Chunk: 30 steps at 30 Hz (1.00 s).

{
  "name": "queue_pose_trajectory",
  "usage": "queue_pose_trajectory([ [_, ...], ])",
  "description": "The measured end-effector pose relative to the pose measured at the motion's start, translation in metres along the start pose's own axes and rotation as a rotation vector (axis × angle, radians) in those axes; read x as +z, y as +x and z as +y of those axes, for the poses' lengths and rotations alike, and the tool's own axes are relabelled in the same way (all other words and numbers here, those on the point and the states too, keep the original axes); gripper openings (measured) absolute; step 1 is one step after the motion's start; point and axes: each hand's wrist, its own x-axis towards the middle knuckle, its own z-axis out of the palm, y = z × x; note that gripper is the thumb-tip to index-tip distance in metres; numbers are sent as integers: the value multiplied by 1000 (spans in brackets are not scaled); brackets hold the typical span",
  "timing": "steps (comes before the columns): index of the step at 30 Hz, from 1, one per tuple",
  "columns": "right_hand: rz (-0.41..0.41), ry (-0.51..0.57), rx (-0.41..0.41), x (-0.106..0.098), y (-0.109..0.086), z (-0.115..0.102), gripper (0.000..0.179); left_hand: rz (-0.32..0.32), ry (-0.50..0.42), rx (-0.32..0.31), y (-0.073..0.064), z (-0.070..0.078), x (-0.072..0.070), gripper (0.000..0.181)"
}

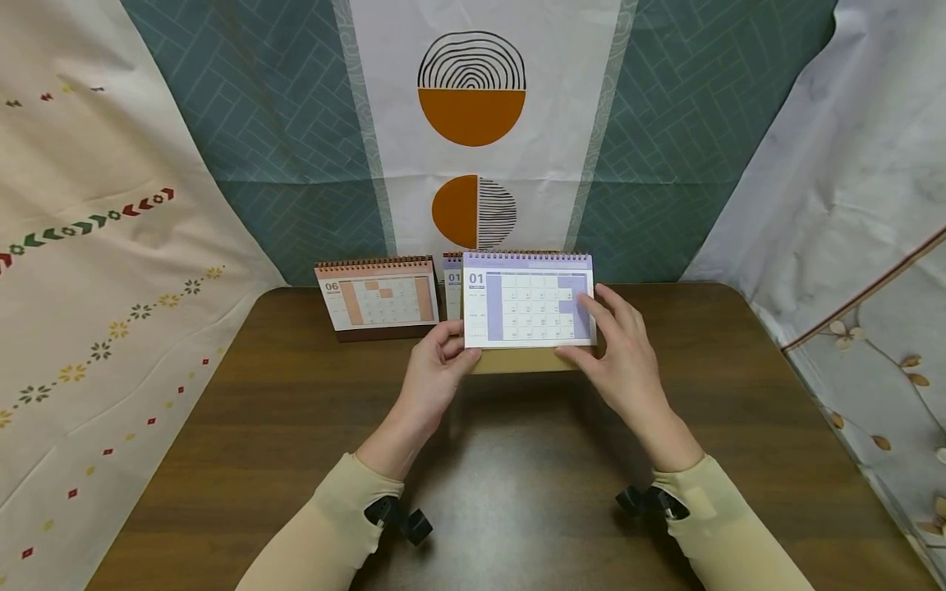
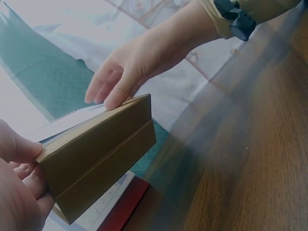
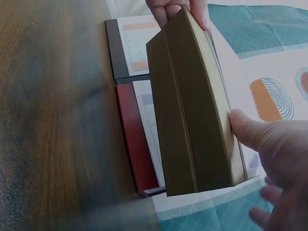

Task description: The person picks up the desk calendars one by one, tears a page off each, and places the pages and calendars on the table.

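A spiral-bound desk calendar (image 1: pixel 528 304) with a lavender page marked 01 and a gold cardboard stand (image 2: pixel 103 154) is held up off the table, its underside visible in both wrist views. My left hand (image 1: pixel 438 365) grips its lower left corner, thumb on the front and fingers curled behind. At the lower right, my right hand (image 1: pixel 624 353) touches the stand's front edge with the thumb. Its fingers are spread and fairly straight, the index tip over the page's right side. Behind stands a second 01 calendar (image 1: pixel 452 287) with a red base (image 3: pixel 136 137), mostly hidden.
To the left on the wooden table (image 1: pixel 296 427) stands an orange calendar (image 1: pixel 380 300) marked 06 with a dark brown base. A patterned cloth (image 1: pixel 488 156) hangs right behind the calendars. Pale curtains (image 1: pixel 835 189) flank both sides.
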Motion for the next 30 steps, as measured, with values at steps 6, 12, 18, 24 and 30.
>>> queue_pose_trajectory([
  [6,-43,10,58,0,-1,-1,91,1,1,4,-1,0,0,36],
  [12,-45,46,73,1,-2,-4,87,-1,-1,11,-1,1,1,36],
  [18,-42,86,95,0,-2,-7,86,4,8,13,0,0,1,36],
  [24,-6,118,97,2,-2,-8,81,2,9,17,1,-2,1,35],
  [30,45,119,94,5,-4,-8,76,-6,3,17,0,-2,1,35],
])
